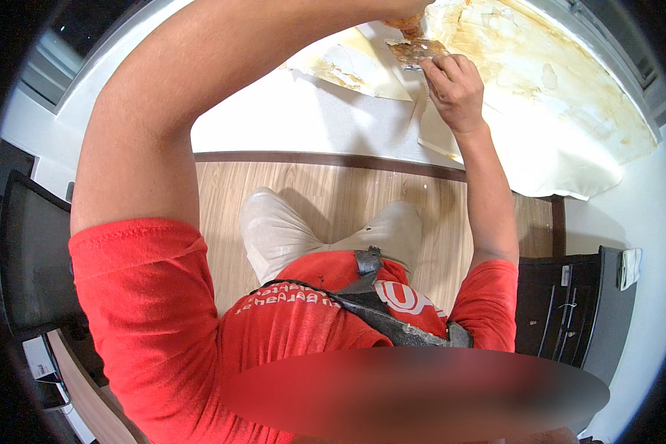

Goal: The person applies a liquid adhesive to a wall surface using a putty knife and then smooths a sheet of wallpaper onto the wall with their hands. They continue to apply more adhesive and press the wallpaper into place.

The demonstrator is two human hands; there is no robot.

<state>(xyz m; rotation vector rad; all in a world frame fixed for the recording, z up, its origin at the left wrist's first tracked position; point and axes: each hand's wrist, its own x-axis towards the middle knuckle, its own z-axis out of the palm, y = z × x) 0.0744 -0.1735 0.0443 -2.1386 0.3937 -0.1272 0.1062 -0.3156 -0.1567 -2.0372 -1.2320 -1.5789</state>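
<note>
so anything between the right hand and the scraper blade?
Nothing visible. The right hand already has fingertips on the scraper, against the stained wall. The left hand is mostly cut off at the top edge, by the scraper.

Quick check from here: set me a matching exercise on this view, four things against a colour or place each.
Things:
1 T-shirt sleeve
2 peeled sheet
3 floor
4 right hand

Descriptions:
a pale wood planks
b red
c on the scraper blade
d cream, brown-stained, hanging off the wall

Pairs: 1-b, 2-d, 3-a, 4-c. The left hand is cut off at the top edge.
</note>
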